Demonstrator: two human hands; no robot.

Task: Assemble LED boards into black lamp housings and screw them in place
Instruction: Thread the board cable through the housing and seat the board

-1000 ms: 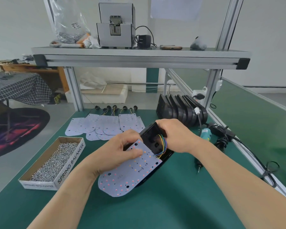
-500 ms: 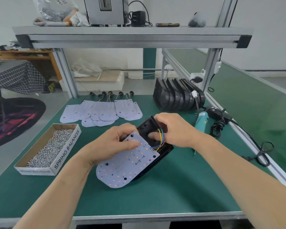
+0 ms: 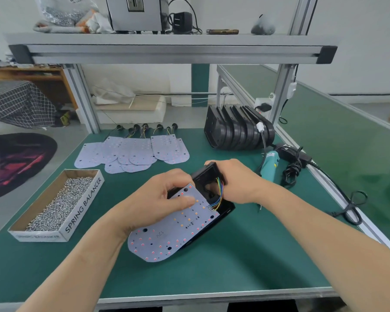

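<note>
One housing [image 3: 204, 180] between left hand [image 3: 160, 199] and right hand [image 3: 239, 179], mid-mat [image 3: 245, 262]

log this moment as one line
left hand: holds white rounded LED board | right hand: grips black lamp housing | board: tilted, unseated

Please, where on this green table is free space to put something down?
The widest bare patch runs along the front of the table, before the held LED board and the screw box. A small gap lies between the spare boards and the housing. Crowded: stacked housings at back, screwdriver and cables at right.
</note>
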